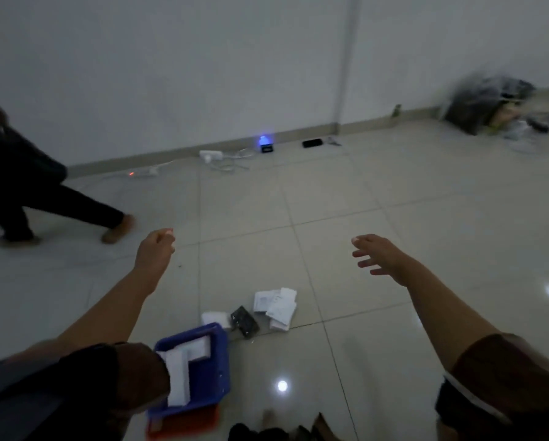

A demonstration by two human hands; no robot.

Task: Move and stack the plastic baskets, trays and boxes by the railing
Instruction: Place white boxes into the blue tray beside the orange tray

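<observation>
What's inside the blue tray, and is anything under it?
The blue tray holds white boxes, partly hidden by the left sleeve. It sits on a red tray; only the red edge shows, its contents covered. Both hands, left hand and right hand, hold nothing.

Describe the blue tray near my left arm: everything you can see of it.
The blue tray looks like a shallow rectangular plastic bin with a raised rim, sitting tilted in view atop an orange-red tray on the tiled floor. Inside lie white blocks, seemingly foam or boxes. The left sleeve hides its near-left corner. Neither hand touches it; white packets and a dark packet lie just beyond it.
</observation>
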